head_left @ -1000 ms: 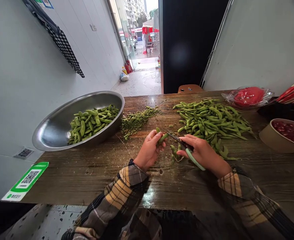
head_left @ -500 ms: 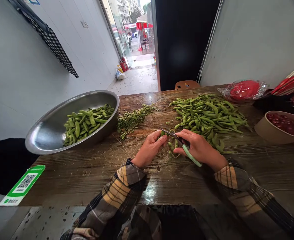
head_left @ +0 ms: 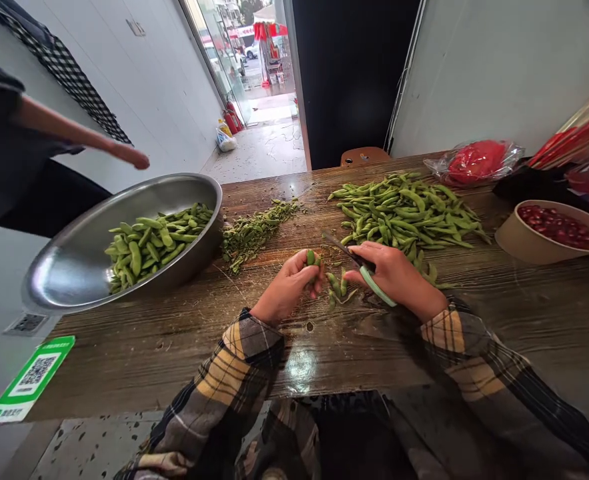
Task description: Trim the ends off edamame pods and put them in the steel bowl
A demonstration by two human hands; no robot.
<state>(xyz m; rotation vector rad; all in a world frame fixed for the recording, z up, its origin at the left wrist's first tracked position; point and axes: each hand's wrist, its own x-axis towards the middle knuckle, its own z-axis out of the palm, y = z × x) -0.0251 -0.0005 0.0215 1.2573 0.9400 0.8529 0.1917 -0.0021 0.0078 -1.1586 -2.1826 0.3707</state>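
Pinched in my left hand [head_left: 294, 280] is a green edamame pod [head_left: 312, 257], its end poking up past the thumb. My right hand [head_left: 391, 273] is closed around scissors [head_left: 374, 287] with pale green handles; their blades point left toward the pod, a small gap apart from it. Between my hands a few pods [head_left: 338, 287] lie on the wooden table. Beyond my right hand spreads a large heap of untrimmed-looking pods [head_left: 409, 213]. To the left, a tilted steel bowl [head_left: 64, 267] holds many pods, and a pile of small green clippings [head_left: 254, 233] lies beside it.
A paper tub of dark red seeds or beans [head_left: 529, 237] stands at the right, with a red bundle in plastic [head_left: 479, 161] behind it. A green QR code card [head_left: 31, 377] lies at the left edge. Behind the bowl is another person's arm [head_left: 74, 130].
My left hand has drawn the pod away from the scissor blades, to the left. Another person's body and arm have come into view at the left. The whole view has shifted slightly.
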